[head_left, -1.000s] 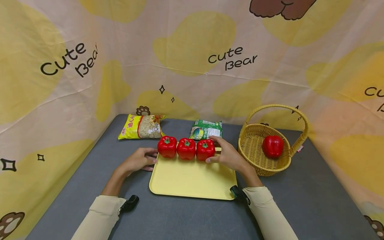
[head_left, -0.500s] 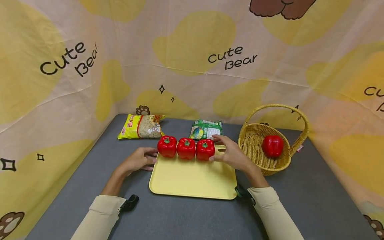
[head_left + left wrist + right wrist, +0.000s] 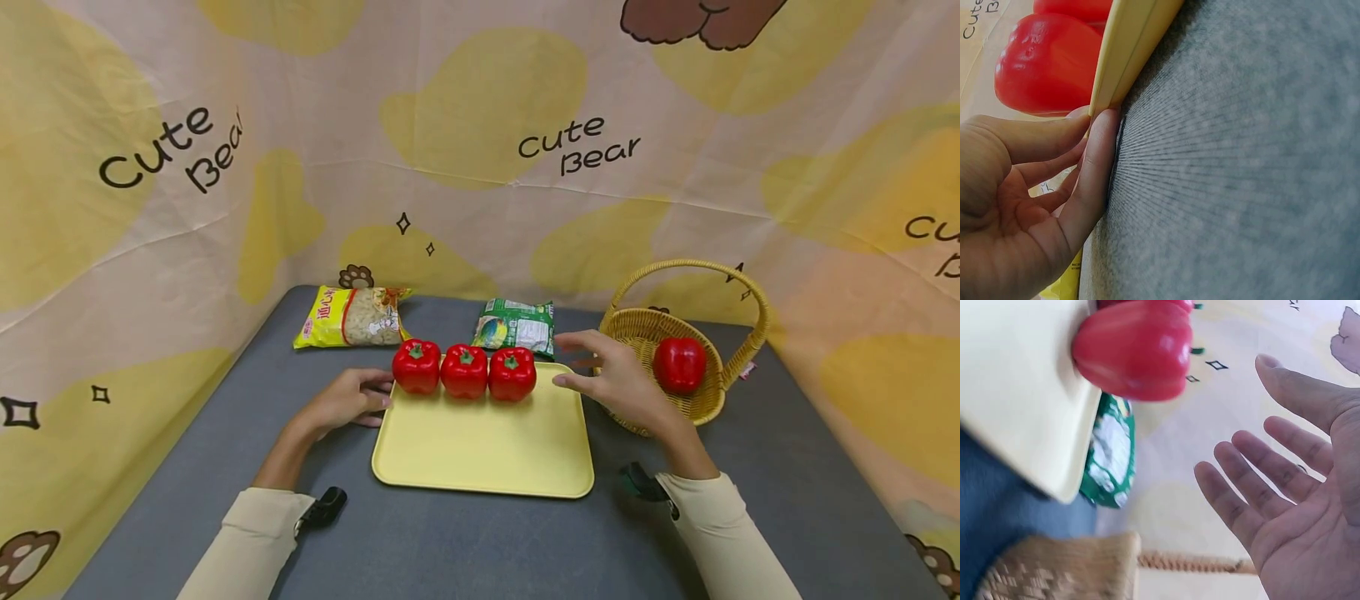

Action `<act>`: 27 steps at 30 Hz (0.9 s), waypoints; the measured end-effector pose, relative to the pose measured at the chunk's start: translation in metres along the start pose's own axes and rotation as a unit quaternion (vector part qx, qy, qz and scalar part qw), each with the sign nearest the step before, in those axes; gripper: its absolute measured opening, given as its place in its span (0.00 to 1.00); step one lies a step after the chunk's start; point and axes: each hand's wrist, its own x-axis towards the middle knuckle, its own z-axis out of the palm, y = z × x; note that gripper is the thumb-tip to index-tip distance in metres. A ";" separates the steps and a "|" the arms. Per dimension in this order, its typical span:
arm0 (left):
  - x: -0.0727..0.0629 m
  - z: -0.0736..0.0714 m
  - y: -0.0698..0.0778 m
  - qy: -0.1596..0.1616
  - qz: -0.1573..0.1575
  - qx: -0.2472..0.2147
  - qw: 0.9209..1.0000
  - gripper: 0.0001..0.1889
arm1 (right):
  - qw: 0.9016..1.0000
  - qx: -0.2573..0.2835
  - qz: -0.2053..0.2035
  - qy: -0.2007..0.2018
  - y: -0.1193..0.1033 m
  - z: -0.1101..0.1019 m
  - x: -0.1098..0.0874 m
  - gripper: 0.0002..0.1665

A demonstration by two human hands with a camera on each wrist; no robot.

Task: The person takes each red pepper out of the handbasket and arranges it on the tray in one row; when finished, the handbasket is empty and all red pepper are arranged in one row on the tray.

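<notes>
Three red bell peppers (image 3: pixel 465 372) stand in a row along the back of a yellow tray (image 3: pixel 480 458). My left hand (image 3: pixel 348 400) is at the tray's left edge. In the left wrist view its thumb (image 3: pixel 1054 137) lies at the top of the rim and a finger (image 3: pixel 1094 169) at the lower side, pinching the edge. My right hand (image 3: pixel 618 379) is in the air between the tray's back right corner and the wicker basket (image 3: pixel 633 396), overlapping the basket in the head view. In the right wrist view its fingers (image 3: pixel 1260 465) are spread and hold nothing. Another red bell pepper (image 3: pixel 679 365) lies in the basket.
Behind the tray lie a yellow bag of pasta (image 3: pixel 352 317) at the left and a green packet (image 3: pixel 517 325) near the middle. The basket's tall handle (image 3: pixel 686 265) arches over it. A printed cloth (image 3: pixel 465 100) hangs around the grey table (image 3: pixel 450 550).
My right hand has let go of the rightmost pepper in the row and moved right toward the basket. The left hand, tray and peppers have stayed in place.
</notes>
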 end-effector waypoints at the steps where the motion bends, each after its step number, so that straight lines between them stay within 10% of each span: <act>1: 0.000 0.000 0.000 0.001 -0.001 0.000 1.000 0.29 | 1.000 -0.005 -0.003 0.003 0.000 -0.004 -0.002 0.34; 12: 0.001 0.000 0.000 0.004 -0.003 0.001 1.000 0.29 | 0.997 -0.035 -0.013 0.064 0.020 -0.044 -0.023 0.28; 27: 0.000 0.001 0.001 0.005 -0.006 0.000 1.000 0.29 | 0.990 -0.066 0.108 0.065 0.058 -0.098 -0.029 0.34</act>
